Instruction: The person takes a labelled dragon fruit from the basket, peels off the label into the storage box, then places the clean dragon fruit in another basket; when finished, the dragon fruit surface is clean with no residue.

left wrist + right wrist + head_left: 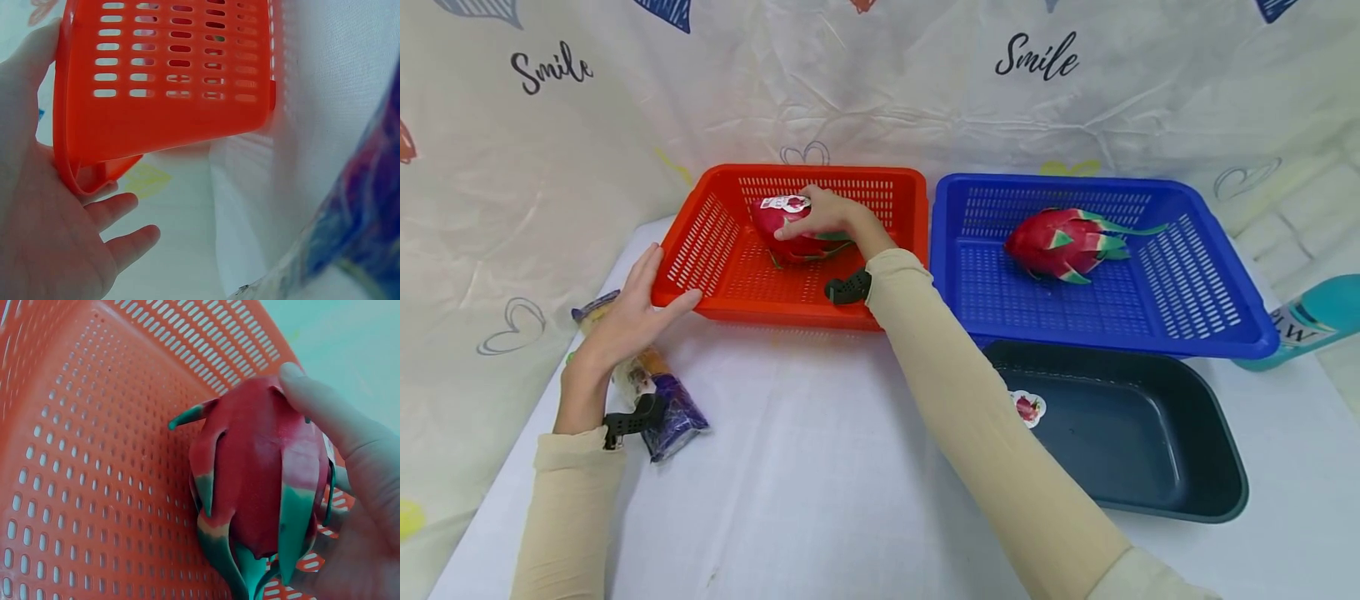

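Inside the red basket [752,310] at the back left, my right hand [823,212] grips a dragon fruit [256,469]. The fruit is red with green-tipped scales and has a white sticker [786,203] on it. In the right wrist view the thumb lies over one end of the fruit, and the other fingers are partly hidden behind it. My left hand [638,312] rests against the front left corner of the same basket, its fingers fairly straight and spread. In the left wrist view the basket's rim [62,125] lies against the palm.
A blue basket [1150,337] on the right holds another dragon fruit [1067,242]. In front of it stands a dark green basin [1120,442] with a fruit sticker [1027,408]. A purple plastic packet [677,417] lies by my left wrist. A teal bottle [1326,312] is at the far right.
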